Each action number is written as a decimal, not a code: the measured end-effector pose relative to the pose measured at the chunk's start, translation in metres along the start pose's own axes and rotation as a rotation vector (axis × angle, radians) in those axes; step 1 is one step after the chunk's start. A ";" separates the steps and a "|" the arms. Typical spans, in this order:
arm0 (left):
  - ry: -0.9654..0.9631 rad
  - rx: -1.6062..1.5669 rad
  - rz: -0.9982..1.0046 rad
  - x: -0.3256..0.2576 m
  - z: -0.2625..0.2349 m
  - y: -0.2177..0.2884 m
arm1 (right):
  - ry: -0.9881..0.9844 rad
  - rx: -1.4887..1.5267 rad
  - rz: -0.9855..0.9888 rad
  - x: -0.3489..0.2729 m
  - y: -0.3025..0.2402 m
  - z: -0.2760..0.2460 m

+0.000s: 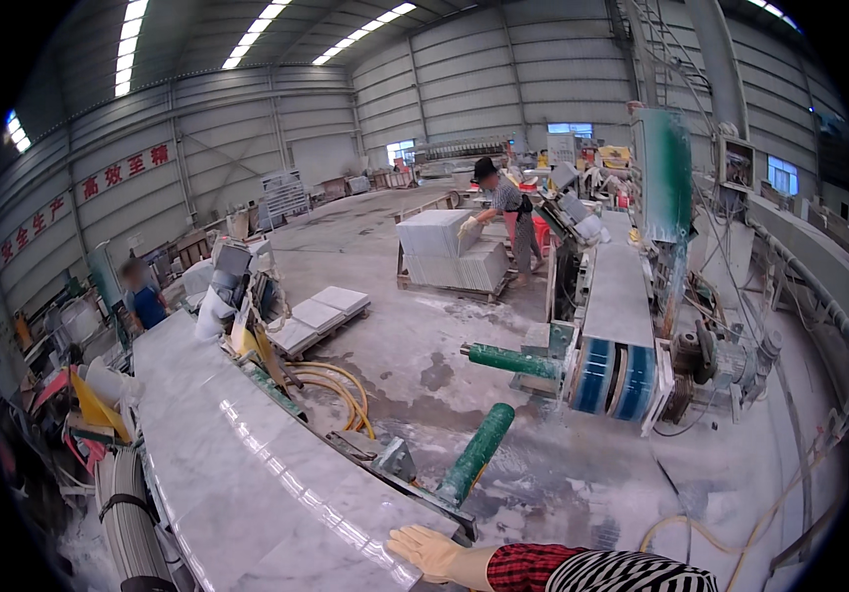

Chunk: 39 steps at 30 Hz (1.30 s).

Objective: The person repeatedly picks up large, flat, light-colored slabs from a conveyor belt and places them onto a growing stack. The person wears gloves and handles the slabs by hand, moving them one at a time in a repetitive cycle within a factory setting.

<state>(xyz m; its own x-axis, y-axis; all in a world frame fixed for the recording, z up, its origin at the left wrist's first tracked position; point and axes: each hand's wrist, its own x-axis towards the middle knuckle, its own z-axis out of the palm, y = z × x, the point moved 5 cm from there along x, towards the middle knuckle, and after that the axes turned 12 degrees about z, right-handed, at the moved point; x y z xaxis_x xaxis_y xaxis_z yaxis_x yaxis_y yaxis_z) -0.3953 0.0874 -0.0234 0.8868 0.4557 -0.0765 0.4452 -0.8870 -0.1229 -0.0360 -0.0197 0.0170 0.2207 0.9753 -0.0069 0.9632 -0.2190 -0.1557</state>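
My right hand (426, 553), in a cream-coloured glove, lies with its fingers stretched flat on the near right corner of a grey-white marble slab (276, 474). A red-and-black checked cuff and a striped sleeve (632, 572) cover that arm. The slab is long and polished, and a strip of light reflects along its length. Just beyond the hand, a green roller (477, 454) sticks out from the edge of the machine under the slab. My left hand is not in view.
A conveyor with blue belts (617, 379) stands at right, with a motor (726, 360) beside it. Yellow hoses (350, 385) coil on the wet floor. A co-worker (508, 207) leans over stacked slabs (449, 266); another person (145, 296) stands far left. A bundled grey hose (128, 523) lies left.
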 end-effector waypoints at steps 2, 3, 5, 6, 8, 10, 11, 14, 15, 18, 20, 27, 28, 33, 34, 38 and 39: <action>-0.029 0.000 -0.011 0.005 0.001 0.002 | 0.060 -0.017 -0.002 0.001 0.008 0.019; -0.024 0.008 -0.010 0.002 0.001 0.000 | 0.087 -0.016 -0.015 0.001 0.003 0.016; -0.012 0.024 -0.010 -0.005 0.000 0.000 | -0.004 0.011 0.015 0.003 0.000 0.015; -0.040 0.000 -0.021 -0.002 -0.009 0.004 | -0.049 0.018 0.040 0.001 0.000 0.009; -0.099 -0.045 -0.055 0.000 -0.027 0.011 | -0.038 0.006 0.046 0.000 0.001 0.011; -0.057 -0.046 -0.057 -0.004 -0.028 0.011 | -0.028 -0.016 0.033 -0.001 0.000 0.010; -0.035 -0.048 -0.058 -0.005 -0.027 0.011 | -0.025 -0.034 0.022 -0.002 -0.001 0.007; 0.066 -0.037 -0.032 -0.007 -0.033 0.013 | 0.018 -0.073 -0.016 -0.004 0.000 0.005; 0.053 -0.055 -0.049 -0.007 -0.033 0.013 | 0.038 -0.081 -0.028 -0.005 0.000 0.006; 0.019 -0.106 -0.075 -0.007 -0.037 0.015 | 0.076 -0.104 -0.036 -0.006 -0.003 0.004; 0.012 -0.138 -0.069 -0.007 -0.039 0.017 | 0.014 -0.084 -0.017 -0.006 -0.001 0.009; 0.053 -0.114 -0.067 -0.010 -0.034 0.018 | 0.037 -0.082 -0.026 -0.011 -0.005 -0.006; 0.053 -0.121 -0.069 -0.009 -0.032 0.018 | 0.052 -0.099 -0.027 -0.011 -0.003 -0.002; 0.098 -0.095 -0.058 -0.012 -0.018 0.014 | 0.015 -0.138 -0.007 -0.014 -0.006 -0.002; 0.101 -0.080 -0.060 -0.010 -0.013 0.013 | 0.003 -0.153 -0.002 -0.014 -0.006 -0.001; 0.023 -0.097 -0.056 -0.005 -0.008 0.014 | -0.036 -0.147 0.020 -0.013 0.000 0.010; 0.008 -0.083 -0.060 -0.005 -0.008 0.015 | -0.026 -0.147 0.018 -0.013 0.000 0.009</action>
<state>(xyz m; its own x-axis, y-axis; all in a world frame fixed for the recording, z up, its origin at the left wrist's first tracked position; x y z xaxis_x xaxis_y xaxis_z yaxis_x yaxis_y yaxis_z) -0.3923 0.0713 -0.0167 0.8591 0.5078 -0.0637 0.5058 -0.8615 -0.0449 -0.0404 -0.0320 0.0087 0.2363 0.9711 -0.0342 0.9715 -0.2367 -0.0093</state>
